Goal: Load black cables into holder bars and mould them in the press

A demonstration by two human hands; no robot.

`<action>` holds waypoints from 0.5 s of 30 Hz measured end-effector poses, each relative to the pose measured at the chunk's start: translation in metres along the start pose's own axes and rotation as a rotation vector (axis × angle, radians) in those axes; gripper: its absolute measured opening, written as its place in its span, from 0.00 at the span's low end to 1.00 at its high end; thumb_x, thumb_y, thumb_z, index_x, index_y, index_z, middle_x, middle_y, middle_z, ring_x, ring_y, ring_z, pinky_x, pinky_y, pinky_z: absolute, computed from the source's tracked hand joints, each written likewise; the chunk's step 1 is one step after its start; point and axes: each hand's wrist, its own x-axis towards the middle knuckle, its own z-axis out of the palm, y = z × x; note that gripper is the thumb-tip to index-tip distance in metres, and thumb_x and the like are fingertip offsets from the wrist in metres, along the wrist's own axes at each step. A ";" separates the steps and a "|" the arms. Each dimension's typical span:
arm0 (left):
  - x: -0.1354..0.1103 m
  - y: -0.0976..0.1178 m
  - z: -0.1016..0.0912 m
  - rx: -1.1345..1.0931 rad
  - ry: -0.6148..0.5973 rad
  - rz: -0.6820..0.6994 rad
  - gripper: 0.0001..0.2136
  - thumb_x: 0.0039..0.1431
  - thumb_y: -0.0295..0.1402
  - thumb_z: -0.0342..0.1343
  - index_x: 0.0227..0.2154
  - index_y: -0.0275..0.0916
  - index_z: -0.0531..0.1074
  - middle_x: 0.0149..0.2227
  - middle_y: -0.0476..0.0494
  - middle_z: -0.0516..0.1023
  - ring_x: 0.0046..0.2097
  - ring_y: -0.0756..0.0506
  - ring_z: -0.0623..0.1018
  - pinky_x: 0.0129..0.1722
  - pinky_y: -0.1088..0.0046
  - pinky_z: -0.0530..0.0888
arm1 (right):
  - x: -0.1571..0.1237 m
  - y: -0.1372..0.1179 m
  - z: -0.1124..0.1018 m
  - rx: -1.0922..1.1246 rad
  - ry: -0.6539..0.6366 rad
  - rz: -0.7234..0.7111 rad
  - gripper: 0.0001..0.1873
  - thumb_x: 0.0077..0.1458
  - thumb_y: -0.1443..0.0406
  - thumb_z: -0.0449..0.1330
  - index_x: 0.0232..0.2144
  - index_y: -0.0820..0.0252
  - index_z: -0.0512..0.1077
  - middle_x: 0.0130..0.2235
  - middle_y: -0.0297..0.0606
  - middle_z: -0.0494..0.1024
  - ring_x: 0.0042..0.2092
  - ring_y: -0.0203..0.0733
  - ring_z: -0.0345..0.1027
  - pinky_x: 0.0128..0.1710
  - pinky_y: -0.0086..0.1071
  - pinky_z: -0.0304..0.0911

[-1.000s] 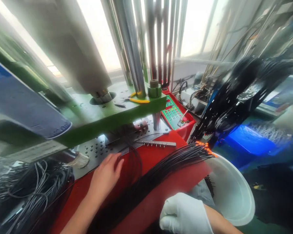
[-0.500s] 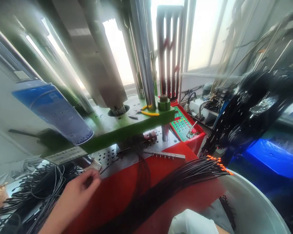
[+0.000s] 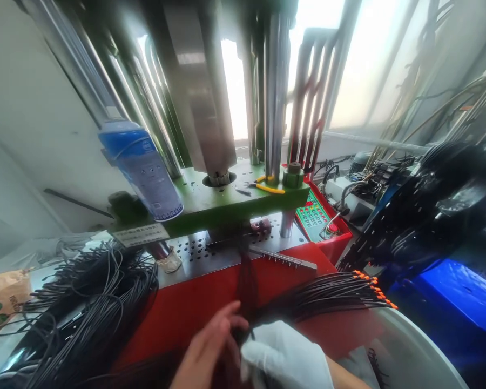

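Observation:
My bare left hand (image 3: 213,346) is at the bottom middle, its fingers stretched out and apart, somewhat blurred, close beside the right hand. My right hand (image 3: 287,351) wears a white glove and is curled closed. A thin dark cable end pokes out above its thumb; the rest is hidden by the glove. Behind the hands a bundle of black cables (image 3: 319,297) with orange tips lies across the red machine front (image 3: 178,308). More dark cables hang from under the green press plate (image 3: 243,213). A metal strip with small pins (image 3: 285,258) rests on the perforated plate.
A blue-white spray can (image 3: 146,170) stands at the press's left, and yellow-handled pliers (image 3: 271,188) lie on the green plate. Tangled black cables (image 3: 101,302) cover the left side. To the right are a control panel (image 3: 312,213), a pale round tub (image 3: 425,340) and a blue bin (image 3: 457,302).
My left hand has moved from the perforated plate's left end rightward and down to the right hand. The gloved right hand has moved up and left into fuller view. The camera view has shifted left.

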 end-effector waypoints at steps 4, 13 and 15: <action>0.025 0.019 0.008 -0.242 0.025 0.083 0.26 0.59 0.49 0.50 0.53 0.34 0.66 0.38 0.36 0.76 0.21 0.53 0.65 0.18 0.76 0.62 | -0.011 0.007 0.003 -0.365 -0.094 0.046 0.22 0.59 0.51 0.51 0.29 0.62 0.73 0.24 0.32 0.72 0.26 0.31 0.63 0.28 0.23 0.58; 0.024 0.027 0.019 -0.273 -0.043 0.116 0.22 0.61 0.45 0.49 0.50 0.33 0.68 0.16 0.54 0.62 0.16 0.55 0.54 0.14 0.80 0.50 | 0.012 -0.141 -0.093 -1.143 0.862 -0.191 0.17 0.61 0.55 0.52 0.43 0.55 0.74 0.43 0.40 0.74 0.43 0.44 0.68 0.46 0.39 0.60; 0.018 0.026 0.027 -0.263 -0.054 0.092 0.24 0.61 0.46 0.47 0.53 0.33 0.66 0.15 0.53 0.62 0.16 0.54 0.56 0.14 0.80 0.48 | 0.036 -0.176 -0.125 -1.274 0.948 -0.126 0.19 0.59 0.55 0.53 0.48 0.56 0.72 0.48 0.45 0.71 0.44 0.49 0.67 0.44 0.43 0.61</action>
